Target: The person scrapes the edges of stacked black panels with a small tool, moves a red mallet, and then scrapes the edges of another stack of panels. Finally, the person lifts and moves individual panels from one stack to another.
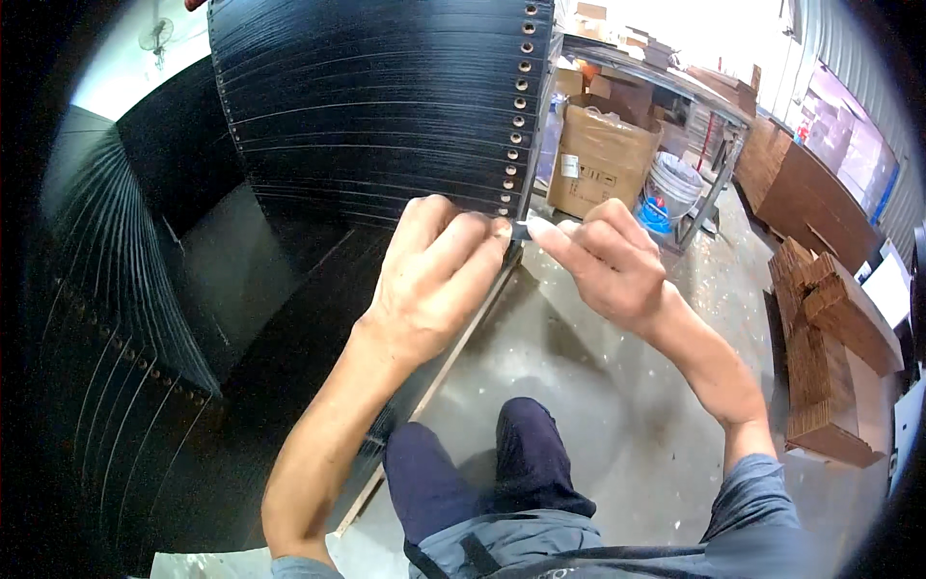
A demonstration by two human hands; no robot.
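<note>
A large black curved panel, scored with fine lines across its face, rises in front of me. Along its right edge runs a column of round copper-coloured holes or rivets. At the lower end of that column, my left hand is closed, thumb and fingertips pinched on a small dark strip by the panel's edge. From the other side my right hand is also closed, its thumb and forefinger pinching the strip's right end. The fingertips nearly meet and cover most of the strip.
More black lined panels curve around on the left. To the right stand a metal-framed workbench, a cardboard box and a clear bucket with blue inside. Brown wooden pieces lie on the grey floor at far right.
</note>
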